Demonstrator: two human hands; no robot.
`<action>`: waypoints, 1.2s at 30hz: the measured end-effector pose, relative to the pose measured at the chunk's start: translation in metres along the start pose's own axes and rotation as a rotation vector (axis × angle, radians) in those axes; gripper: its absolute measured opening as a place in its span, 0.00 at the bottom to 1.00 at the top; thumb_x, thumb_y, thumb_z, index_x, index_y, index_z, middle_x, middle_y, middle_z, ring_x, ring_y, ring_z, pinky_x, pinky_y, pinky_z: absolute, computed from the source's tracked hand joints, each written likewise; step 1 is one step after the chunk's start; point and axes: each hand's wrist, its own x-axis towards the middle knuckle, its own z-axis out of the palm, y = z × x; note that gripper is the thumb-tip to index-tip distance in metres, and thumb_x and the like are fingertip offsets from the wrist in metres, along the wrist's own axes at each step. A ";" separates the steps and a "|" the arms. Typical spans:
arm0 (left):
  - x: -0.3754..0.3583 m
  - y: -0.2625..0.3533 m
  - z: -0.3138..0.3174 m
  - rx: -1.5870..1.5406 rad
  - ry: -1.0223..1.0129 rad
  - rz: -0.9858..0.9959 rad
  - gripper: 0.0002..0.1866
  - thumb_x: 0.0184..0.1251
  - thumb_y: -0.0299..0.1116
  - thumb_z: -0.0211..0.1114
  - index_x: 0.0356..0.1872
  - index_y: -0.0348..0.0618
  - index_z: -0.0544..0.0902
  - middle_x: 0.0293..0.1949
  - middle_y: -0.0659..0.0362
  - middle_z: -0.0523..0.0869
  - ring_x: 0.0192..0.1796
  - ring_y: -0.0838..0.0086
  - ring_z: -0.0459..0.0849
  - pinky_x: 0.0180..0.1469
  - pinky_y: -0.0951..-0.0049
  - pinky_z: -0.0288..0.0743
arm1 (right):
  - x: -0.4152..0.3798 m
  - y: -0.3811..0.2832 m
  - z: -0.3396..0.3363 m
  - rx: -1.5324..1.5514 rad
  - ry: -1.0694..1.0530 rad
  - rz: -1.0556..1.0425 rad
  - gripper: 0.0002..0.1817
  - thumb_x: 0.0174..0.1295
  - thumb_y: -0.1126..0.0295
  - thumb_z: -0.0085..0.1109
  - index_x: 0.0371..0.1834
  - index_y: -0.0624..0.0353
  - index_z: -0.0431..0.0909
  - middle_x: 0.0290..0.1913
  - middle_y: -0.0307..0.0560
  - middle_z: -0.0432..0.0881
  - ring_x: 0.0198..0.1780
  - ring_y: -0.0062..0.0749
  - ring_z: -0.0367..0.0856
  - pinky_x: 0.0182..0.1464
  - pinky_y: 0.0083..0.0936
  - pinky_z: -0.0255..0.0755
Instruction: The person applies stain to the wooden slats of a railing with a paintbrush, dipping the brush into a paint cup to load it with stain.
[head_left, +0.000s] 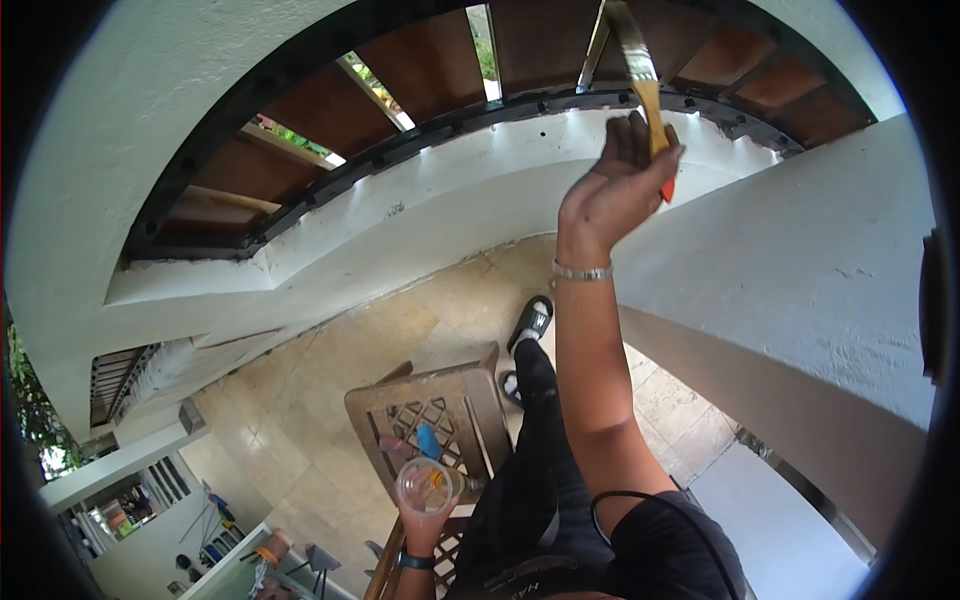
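Observation:
My right hand (622, 185) is raised, its fingers closed round the wooden handle of a paintbrush (648, 105). The handle has a red end, and the bristles point up over the brown wooden slats (540, 50) of a curved opening with a dark frame (375, 158). Low down, my left hand (425, 520) grips a clear plastic cup (428, 488), which has a little orange-brown stuff showing in it. Behind the cup stands a wooden chair (362, 410) with a lattice seat, on which lie a blue item (428, 440) and a pinkish one (393, 445).
A white wall (440, 210) curves below the slats, and a thick white pillar (790, 250) rises close by my right arm. Tiled floor (290, 420) lies beneath my feet and the chair. At the lower left, a shelf (130, 510) and a counter (235, 565) hold assorted things.

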 end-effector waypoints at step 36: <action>0.040 0.014 -0.013 0.036 -0.095 -0.076 0.49 0.42 0.30 0.83 0.66 0.39 0.61 0.61 0.51 0.74 0.63 0.63 0.75 0.67 0.60 0.70 | 0.022 0.025 -0.043 -0.196 0.104 -0.135 0.25 0.79 0.51 0.42 0.62 0.62 0.67 0.54 0.53 0.80 0.56 0.35 0.80 0.66 0.32 0.73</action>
